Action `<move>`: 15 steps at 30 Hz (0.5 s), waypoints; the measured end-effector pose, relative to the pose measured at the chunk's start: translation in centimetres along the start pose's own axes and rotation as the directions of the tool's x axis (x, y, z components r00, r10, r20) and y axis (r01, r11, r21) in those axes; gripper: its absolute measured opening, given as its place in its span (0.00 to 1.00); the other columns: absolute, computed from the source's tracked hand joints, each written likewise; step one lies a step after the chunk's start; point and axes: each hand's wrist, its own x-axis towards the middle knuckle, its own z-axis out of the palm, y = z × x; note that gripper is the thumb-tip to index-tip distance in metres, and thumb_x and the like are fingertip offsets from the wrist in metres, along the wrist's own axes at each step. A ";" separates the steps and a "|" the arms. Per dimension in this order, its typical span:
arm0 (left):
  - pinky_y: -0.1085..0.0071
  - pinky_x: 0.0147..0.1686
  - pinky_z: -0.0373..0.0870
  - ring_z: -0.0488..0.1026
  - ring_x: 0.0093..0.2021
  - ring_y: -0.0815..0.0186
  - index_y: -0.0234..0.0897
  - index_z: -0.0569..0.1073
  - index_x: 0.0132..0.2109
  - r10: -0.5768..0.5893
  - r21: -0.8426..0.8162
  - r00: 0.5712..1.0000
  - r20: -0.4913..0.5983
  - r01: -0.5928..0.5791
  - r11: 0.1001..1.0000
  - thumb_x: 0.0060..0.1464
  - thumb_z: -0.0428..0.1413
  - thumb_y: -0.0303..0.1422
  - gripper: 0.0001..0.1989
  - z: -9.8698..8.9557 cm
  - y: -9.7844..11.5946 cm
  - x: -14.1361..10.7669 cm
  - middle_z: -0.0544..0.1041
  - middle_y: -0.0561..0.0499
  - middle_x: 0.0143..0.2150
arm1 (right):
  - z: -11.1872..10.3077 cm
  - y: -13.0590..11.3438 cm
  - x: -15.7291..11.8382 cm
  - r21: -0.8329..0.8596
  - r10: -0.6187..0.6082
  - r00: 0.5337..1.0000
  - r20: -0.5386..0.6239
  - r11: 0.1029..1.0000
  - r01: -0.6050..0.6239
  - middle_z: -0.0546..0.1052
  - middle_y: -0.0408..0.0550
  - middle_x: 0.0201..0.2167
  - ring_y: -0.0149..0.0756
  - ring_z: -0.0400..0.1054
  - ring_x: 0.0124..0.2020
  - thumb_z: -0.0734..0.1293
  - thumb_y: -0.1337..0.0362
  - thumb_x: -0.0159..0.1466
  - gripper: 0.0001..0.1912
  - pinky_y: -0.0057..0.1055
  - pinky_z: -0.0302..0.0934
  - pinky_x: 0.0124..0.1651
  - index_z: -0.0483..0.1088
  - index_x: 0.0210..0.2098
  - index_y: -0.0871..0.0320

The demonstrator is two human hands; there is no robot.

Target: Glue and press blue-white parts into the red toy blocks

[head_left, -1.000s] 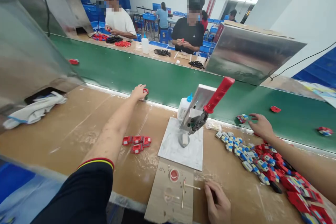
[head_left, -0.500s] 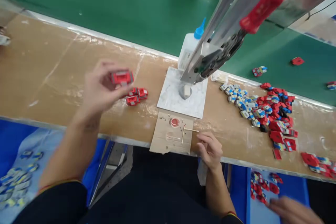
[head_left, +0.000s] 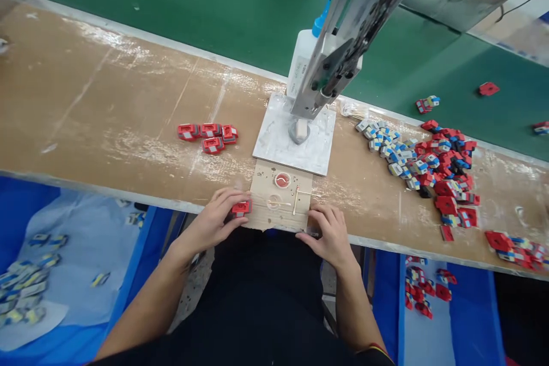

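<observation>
Between the thumb and fingers of my left hand (head_left: 218, 216) is a red toy car body (head_left: 241, 208) with grey trim, at the left edge of a cardboard piece (head_left: 261, 218). My right hand (head_left: 331, 235) rests at the cardboard's right corner by the table edge, its thumb and fingers apart with nothing seen between them. On the cardboard lie a small round dish of red liquid (head_left: 282, 180), a second clear dish (head_left: 273, 202) with a stick across it, and a red-tipped cotton swab (head_left: 295, 205). Several similar red car bodies (head_left: 211, 145) sit grouped farther left.
Behind the cardboard, a hand press (head_left: 323, 83) stands over a white board (head_left: 278, 148), beside a blue-capped bottle (head_left: 299, 63). A pile of red and white toy cars (head_left: 429, 166) covers the right. Blue bins (head_left: 128, 274) hang below the table; a green belt (head_left: 214, 11) runs behind.
My left hand has come down and right with the red car body, to the cardboard's edge. My right hand has shifted slightly left. Another person's hand at lower right has gone from view.
</observation>
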 end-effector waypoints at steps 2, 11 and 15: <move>0.56 0.63 0.76 0.77 0.63 0.53 0.43 0.71 0.61 -0.014 -0.032 1.000 0.012 0.015 0.999 0.71 0.56 0.34 0.14 -0.2 -0.1 0.6 0.80 0.42 0.62 | 0.5 -0.1 -0.2 -0.023 0.000 1.000 -0.006 1.000 -0.001 0.82 0.56 0.48 0.51 0.74 0.49 0.75 0.48 0.67 0.20 0.45 0.67 0.48 0.74 0.51 0.53; 0.57 0.62 0.78 0.78 0.64 0.52 0.42 0.72 0.57 -0.114 -0.120 0.993 0.041 0.118 0.986 0.71 0.53 0.36 0.11 -0.1 0.5 1.4 0.80 0.41 0.60 | 0.7 0.6 0.0 0.031 -0.030 0.998 -0.047 0.999 0.032 0.83 0.55 0.47 0.50 0.75 0.50 0.75 0.54 0.68 0.14 0.45 0.69 0.51 0.77 0.50 0.53; 0.56 0.57 0.80 0.81 0.57 0.52 0.41 0.73 0.57 -0.161 -0.124 0.986 -0.040 0.155 0.980 0.70 0.54 0.38 0.13 -0.2 -0.3 2.0 0.81 0.41 0.57 | -0.4 1.9 0.9 0.209 0.037 0.996 -0.086 0.978 -0.018 0.82 0.55 0.48 0.48 0.77 0.49 0.71 0.52 0.71 0.15 0.44 0.74 0.48 0.75 0.51 0.53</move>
